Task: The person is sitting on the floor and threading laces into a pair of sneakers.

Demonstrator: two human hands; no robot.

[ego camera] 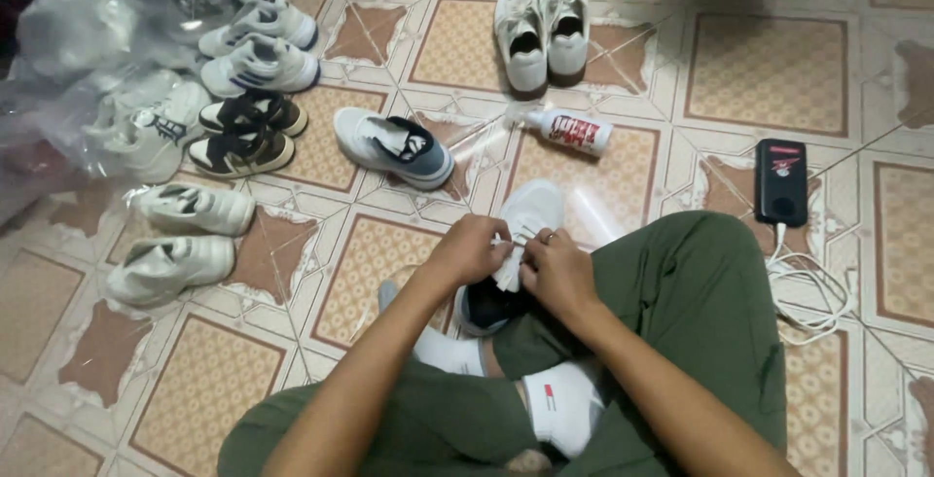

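Observation:
I sit cross-legged on a tiled floor in green trousers and white socks. A white sneaker [530,212] with a dark opening rests in front of my legs, toe pointing away. My left hand [469,248] and my right hand [555,268] meet over its tongue, both pinching the white laces and tongue between the fingers. A ring shows on my right hand.
A single white-and-navy sneaker [394,147] lies just beyond. A white pair [541,28] stands farther back, a white spray bottle [569,130] lying near it. Several more pairs and clear plastic bags [78,39] fill the left. A black power bank [780,180] with white cable lies right.

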